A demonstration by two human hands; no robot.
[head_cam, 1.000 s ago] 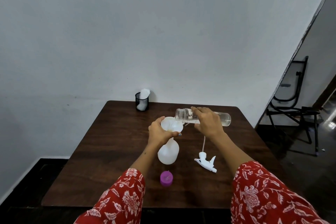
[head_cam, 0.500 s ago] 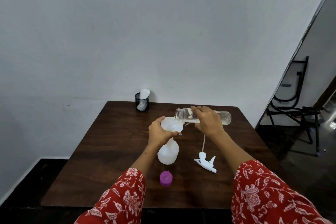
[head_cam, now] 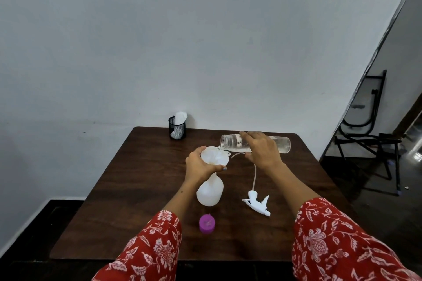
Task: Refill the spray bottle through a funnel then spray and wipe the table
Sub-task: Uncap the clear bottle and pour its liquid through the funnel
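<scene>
While the left hand [head_cam: 201,164] grips the white plastic funnel [head_cam: 215,156] atop the white spray bottle [head_cam: 210,191], the right hand [head_cam: 262,150] grips a tipped clear plastic bottle [head_cam: 230,142] above it.

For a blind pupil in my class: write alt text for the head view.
The right hand tips a clear plastic bottle into a white funnel, steadied by the left hand, atop a white spray bottle on a dark wooden table.

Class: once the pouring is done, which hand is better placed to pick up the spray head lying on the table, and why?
Probably the right hand. The spray head lies on its side of the spray bottle, just nearer the person. It must first put down the clear bottle. The left hand is steadying the funnel.
</scene>
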